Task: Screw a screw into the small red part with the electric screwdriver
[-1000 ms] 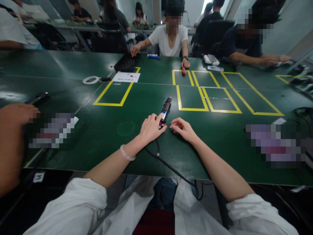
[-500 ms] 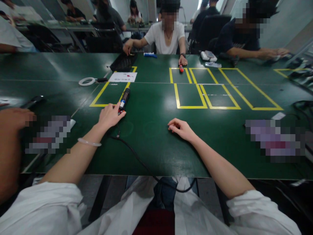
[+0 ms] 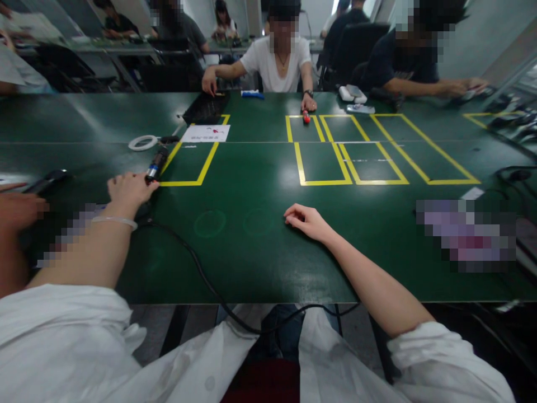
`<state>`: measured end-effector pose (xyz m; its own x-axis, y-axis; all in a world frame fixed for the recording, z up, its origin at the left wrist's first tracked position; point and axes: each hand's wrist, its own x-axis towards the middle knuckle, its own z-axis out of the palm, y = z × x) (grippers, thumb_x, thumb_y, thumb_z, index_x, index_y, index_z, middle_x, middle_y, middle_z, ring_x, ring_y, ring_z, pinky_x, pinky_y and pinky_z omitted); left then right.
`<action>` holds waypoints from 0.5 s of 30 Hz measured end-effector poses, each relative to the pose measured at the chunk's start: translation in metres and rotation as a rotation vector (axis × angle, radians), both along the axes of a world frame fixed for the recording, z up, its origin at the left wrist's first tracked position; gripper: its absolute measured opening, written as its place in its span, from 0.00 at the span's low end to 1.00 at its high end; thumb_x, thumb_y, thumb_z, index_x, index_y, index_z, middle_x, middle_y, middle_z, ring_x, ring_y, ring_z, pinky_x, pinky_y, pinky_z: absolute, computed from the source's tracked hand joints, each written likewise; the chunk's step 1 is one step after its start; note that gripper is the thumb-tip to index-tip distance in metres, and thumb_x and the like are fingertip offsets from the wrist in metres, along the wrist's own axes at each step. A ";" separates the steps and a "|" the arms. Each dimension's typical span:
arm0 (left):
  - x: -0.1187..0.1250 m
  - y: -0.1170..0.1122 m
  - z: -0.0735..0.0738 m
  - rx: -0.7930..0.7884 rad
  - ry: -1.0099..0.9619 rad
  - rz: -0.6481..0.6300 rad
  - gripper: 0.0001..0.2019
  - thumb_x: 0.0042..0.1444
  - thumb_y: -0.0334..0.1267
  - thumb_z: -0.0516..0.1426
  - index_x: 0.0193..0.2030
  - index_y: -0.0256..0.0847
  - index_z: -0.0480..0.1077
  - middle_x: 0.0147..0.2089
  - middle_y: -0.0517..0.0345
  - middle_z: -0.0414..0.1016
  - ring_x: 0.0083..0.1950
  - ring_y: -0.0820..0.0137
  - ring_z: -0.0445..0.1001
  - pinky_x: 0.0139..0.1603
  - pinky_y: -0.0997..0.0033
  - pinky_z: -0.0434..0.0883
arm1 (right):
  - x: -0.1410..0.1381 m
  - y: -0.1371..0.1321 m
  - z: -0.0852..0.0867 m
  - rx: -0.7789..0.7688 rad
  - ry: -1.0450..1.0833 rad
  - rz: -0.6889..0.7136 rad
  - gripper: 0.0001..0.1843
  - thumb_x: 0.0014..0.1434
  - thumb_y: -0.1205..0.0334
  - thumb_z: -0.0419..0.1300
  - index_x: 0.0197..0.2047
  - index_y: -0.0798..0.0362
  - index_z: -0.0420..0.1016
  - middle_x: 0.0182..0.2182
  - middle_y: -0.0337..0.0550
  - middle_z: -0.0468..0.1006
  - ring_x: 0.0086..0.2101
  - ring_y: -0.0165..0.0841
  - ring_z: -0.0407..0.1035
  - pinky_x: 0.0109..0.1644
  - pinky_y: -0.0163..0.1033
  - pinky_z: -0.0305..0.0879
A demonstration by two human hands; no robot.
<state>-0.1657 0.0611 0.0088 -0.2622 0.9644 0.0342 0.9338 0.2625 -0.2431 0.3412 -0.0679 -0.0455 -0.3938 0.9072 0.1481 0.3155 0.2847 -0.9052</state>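
Left hand (image 3: 131, 190): fingers gripped tool (image 3: 157, 161), which jutted ahead of them | tape (image 3: 184, 183) lay just right of those fingers | right hand (image 3: 309, 223): fingers half-curled, thumb apart, over table (image 3: 251, 263)

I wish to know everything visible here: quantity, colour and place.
Table: 1, green, across the foreground
Tape outlines: several, yellow, on the table
Tool: 1, black with silver and blue, left
Cord: 1, black, over the near edge
Tray: 1, black, far side
Sheet: 1, white, before the tray
Ring: 1, white, left of the sheet
Blue item: 1, blue, far edge
Red item: 1, red, far side, centre-right
White items: count unclear, white, far edge, right
Masked items: 2, mottled, left and right
Chairs: several, black, background
Other people: several, white or dark clothes, around
Bracelet: 1, whitish, left wrist
Left hand: 1, bare, on the tool
Right hand: 1, bare, on the table
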 end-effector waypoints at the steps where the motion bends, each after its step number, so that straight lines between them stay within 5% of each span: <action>1: 0.005 -0.003 0.000 0.042 0.023 -0.010 0.31 0.64 0.55 0.49 0.61 0.27 0.63 0.60 0.35 0.65 0.56 0.53 0.63 0.56 0.55 0.59 | 0.000 0.000 0.000 0.003 -0.004 -0.001 0.09 0.60 0.59 0.58 0.41 0.55 0.73 0.31 0.41 0.78 0.29 0.28 0.68 0.35 0.34 0.63; 8: 0.033 -0.007 -0.004 0.112 0.059 0.026 0.27 0.67 0.50 0.46 0.57 0.25 0.64 0.55 0.40 0.67 0.50 0.60 0.66 0.52 0.60 0.62 | 0.000 0.000 0.000 0.003 -0.002 0.002 0.09 0.60 0.59 0.58 0.41 0.54 0.73 0.30 0.40 0.78 0.28 0.29 0.68 0.34 0.34 0.63; 12: 0.027 0.004 0.008 0.057 -0.098 0.206 0.25 0.65 0.47 0.48 0.55 0.23 0.67 0.49 0.43 0.70 0.46 0.62 0.65 0.48 0.59 0.64 | 0.000 0.001 -0.001 0.011 -0.009 0.004 0.09 0.60 0.59 0.58 0.40 0.54 0.74 0.30 0.41 0.79 0.29 0.29 0.68 0.34 0.34 0.63; 15: 0.045 0.008 0.017 0.209 -0.202 0.173 0.21 0.65 0.44 0.49 0.53 0.27 0.68 0.50 0.45 0.71 0.47 0.63 0.65 0.50 0.58 0.66 | -0.001 0.001 -0.001 0.017 -0.014 0.010 0.09 0.60 0.59 0.58 0.40 0.55 0.74 0.30 0.41 0.79 0.29 0.29 0.68 0.34 0.34 0.63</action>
<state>-0.1208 0.0689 0.0253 -0.4426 0.8829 0.1570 0.8951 0.4456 0.0175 0.3407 -0.0668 -0.0465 -0.4049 0.9007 0.1573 0.3256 0.3028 -0.8957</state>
